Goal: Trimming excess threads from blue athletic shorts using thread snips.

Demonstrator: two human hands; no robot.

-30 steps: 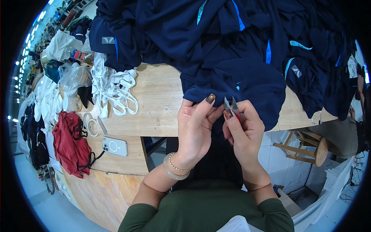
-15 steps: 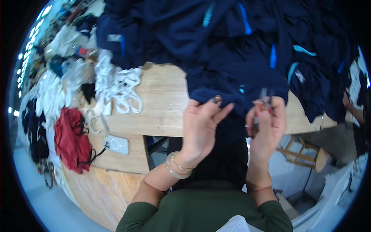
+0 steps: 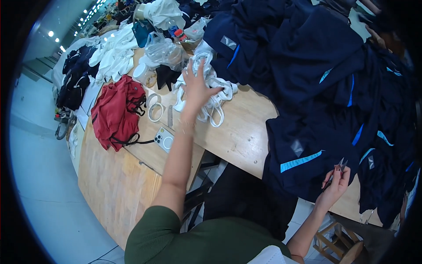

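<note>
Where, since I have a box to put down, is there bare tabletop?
Two patches look bare: the wood between the white straps and the navy garments, and the lower-left tabletop below the red fabric bundle. Crowded: around the clear plastic bag, beneath the left hand, and wherever the navy garments spread.

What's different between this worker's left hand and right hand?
The left hand is spread open, while the right hand is curled around small metal snips. The left hand is over the white straps, contact unclear; the right hand is over a navy garment. Both hands are bare.
</note>
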